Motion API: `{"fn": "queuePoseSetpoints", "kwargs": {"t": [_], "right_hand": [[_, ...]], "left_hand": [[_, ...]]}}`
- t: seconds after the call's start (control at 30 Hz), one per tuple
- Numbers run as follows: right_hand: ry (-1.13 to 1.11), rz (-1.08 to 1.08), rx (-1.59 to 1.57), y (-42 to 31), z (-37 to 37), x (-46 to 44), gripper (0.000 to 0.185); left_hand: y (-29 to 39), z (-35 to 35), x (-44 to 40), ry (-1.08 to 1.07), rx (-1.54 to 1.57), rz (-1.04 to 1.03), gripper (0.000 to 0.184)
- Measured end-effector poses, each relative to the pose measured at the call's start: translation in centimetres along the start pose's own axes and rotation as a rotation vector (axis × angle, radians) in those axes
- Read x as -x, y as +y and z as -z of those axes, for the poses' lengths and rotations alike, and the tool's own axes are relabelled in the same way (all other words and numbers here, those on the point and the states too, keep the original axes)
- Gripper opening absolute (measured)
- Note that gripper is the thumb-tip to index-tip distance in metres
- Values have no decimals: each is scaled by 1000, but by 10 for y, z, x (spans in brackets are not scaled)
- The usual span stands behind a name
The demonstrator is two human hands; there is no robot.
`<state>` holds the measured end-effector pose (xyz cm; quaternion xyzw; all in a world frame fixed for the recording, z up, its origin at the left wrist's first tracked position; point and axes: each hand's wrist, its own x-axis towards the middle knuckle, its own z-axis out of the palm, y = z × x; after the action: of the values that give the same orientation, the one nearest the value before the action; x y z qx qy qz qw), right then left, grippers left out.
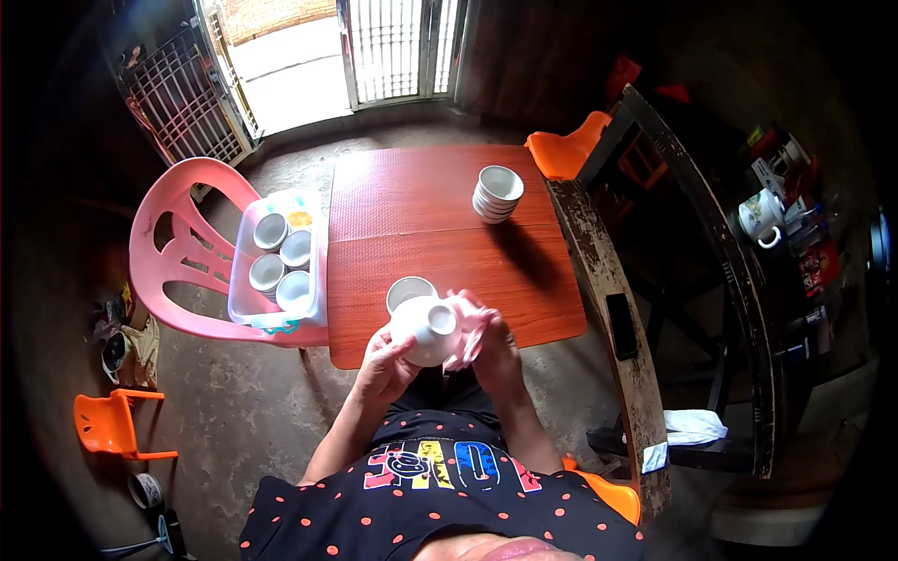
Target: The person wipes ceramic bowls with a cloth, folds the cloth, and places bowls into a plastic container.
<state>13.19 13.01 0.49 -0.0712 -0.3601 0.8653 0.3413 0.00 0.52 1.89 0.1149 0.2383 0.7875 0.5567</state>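
Note:
A white bowl [423,334] is held bottom up over the near edge of the red-brown table [402,206]. My left hand [385,363] grips its left side. On the right, my right hand [494,344] holds a pink cloth [467,329] against the bowl. Just behind it, another white bowl [410,290] stands on the table, partly hidden. A stack of white bowls [497,194] stands toward the table's far right. More bowls [267,272] sit in stacks inside a clear plastic box [318,271] at the left.
The box rests on a pink chair [154,234] beside the table. A worn wooden bench [599,271] with a dark phone [621,326] runs along the right. Orange chairs [572,147] stand around, one [106,424] at lower left. An open doorway [295,70] is at the back.

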Motion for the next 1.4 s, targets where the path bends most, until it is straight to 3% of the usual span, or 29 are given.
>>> {"fn": "queuePoseSetpoints", "kwargs": {"t": [0.03, 0.1, 0.13, 0.17, 0.23, 0.27, 0.3, 0.37, 0.4, 0.43, 0.5, 0.57, 0.63, 0.67, 0.7, 0.77, 0.8, 0.83, 0.9, 1.0, 1.03, 1.1, 1.23, 1.4], "right_hand": [[53, 14, -174, -12, -14, 0, 26], [-167, 333, 477, -12, -17, -3, 25], [-272, 487, 802, -10, -19, -3, 25], [-420, 584, 1389, -21, -39, 2, 20], [-377, 573, 1655, -23, -54, 1, 18], [-344, 558, 1545, -18, -36, -10, 21], [-531, 525, 1434, -21, -23, -24, 28], [-204, -344, 454, -27, -16, -20, 29], [-158, -296, 569, -24, -19, -20, 31], [-258, 104, 961, -21, -26, -17, 28], [-474, 701, 1645, -22, -42, -12, 28], [-475, 515, 1602, -21, -51, -6, 21], [-456, 26, 1286, -35, -41, -19, 19], [-558, -42, 972, -29, -17, -29, 21], [-414, -355, 493, -29, -13, -31, 30], [-145, -199, 50, 0, -3, -20, 42], [-125, -235, -197, 11, 0, -20, 45], [-99, -270, -443, 21, 3, -19, 49], [-79, -296, -273, 14, 10, -22, 48], [-175, -160, 245, -27, -8, -24, 41], [-174, -214, 438, -30, -6, -22, 32], [-295, 9, 637, -32, -13, -23, 28], [-49, 683, 1275, -14, -27, -2, 29], [-229, 751, 1421, -12, -6, 1, 39]], "left_hand": [[-1, 0, 0, -15, -119, -29, 45], [-7, 1, -2, -44, -357, -83, 41], [-10, 9, 0, -30, -606, 36, 32], [-8, -1, 4, -191, -1219, -333, 35], [-22, 22, 14, -239, -1106, -143, 31], [-15, 35, 13, -367, -1063, 159, 29], [-13, 10, 15, -282, -929, 221, 27], [-6, -21, 21, -239, -863, 209, 25], [-8, -17, 20, -235, -810, 176, 23], [-12, -6, 17, -231, -758, 141, 21], [-14, 17, 15, -302, -709, 95, 12], [-11, 9, 17, -218, -885, 99, 8], [-12, 24, 15, -370, -757, 180, 22], [-11, 8, 18, -273, -739, 191, 21], [-10, -8, 20, -178, -724, 197, 21], [-17, -5, 18, -221, -837, 25, 26], [-23, -9, 18, -194, -948, -29, 24], [-26, -12, 12, -296, -1209, -272, 25], [-28, -16, 7, -326, -1360, -348, 23], [-5, -31, 13, -154, -714, 305, 39], [-5, -24, 11, -106, -395, 316, 48], [-6, -10, 3, -132, -121, 321, 44], [-18, 9, -7, -9, 224, 234, 51], [-28, 26, -8, 27, 464, 247, 45]]}}
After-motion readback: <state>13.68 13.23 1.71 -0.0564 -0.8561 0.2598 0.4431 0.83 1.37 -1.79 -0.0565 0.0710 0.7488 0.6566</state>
